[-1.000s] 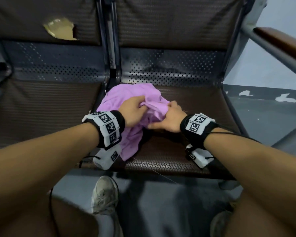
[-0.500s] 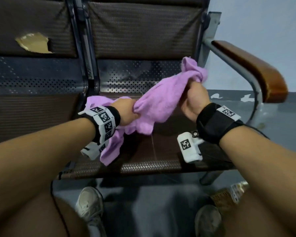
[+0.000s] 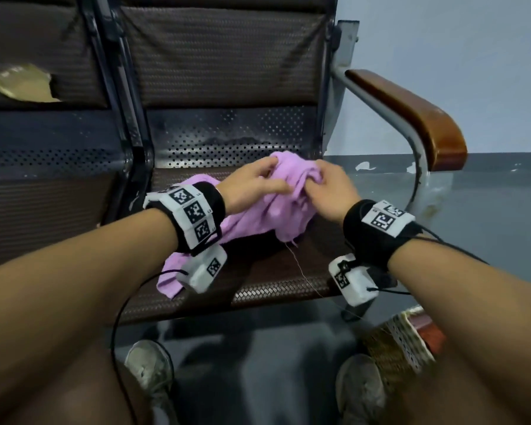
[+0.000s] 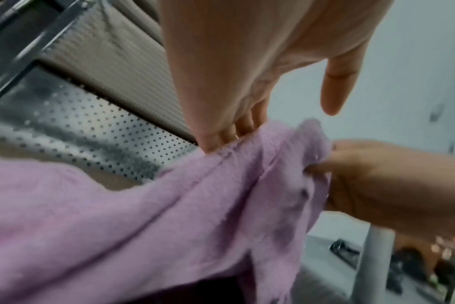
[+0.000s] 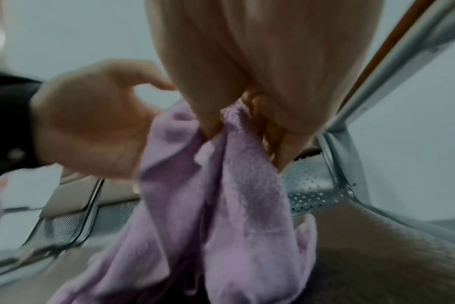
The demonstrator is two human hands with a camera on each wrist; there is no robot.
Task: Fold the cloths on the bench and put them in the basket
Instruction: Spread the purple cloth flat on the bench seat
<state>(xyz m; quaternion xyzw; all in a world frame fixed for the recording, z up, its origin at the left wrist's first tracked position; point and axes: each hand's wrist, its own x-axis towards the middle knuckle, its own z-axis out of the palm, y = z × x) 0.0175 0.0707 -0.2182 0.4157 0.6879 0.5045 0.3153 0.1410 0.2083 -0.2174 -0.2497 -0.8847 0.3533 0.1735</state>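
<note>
Lilac terry cloth (image 3: pixel 267 207), soft and crumpled, is held bunched above the brown woven seat of a metal bench (image 3: pixel 276 271). Its upper edge is gathered between both hands, which are set close together near the perforated steel strip (image 3: pixel 227 133) at the back of the seat. The left hand (image 3: pixel 252 185) is seen with its fingers curled into the top of the fabric, while its thumb is held out loosely, clear of the cloth. The right hand (image 3: pixel 328 191) is closed on a fold just beside it, the fabric pinched between thumb and curled fingers. From the two grips the cloth is draped down and to the left; its lower end is trailed across the front of the seat, beneath the left wrist. A loose thread is hung from the cloth's lower edge.

A patterned woven basket (image 3: pixel 402 338) is placed on the grey floor below the right forearm, partly hidden by it. A brown wooden armrest (image 3: pixel 411 111) on a curved grey metal tube is fixed at the bench's right end.
</note>
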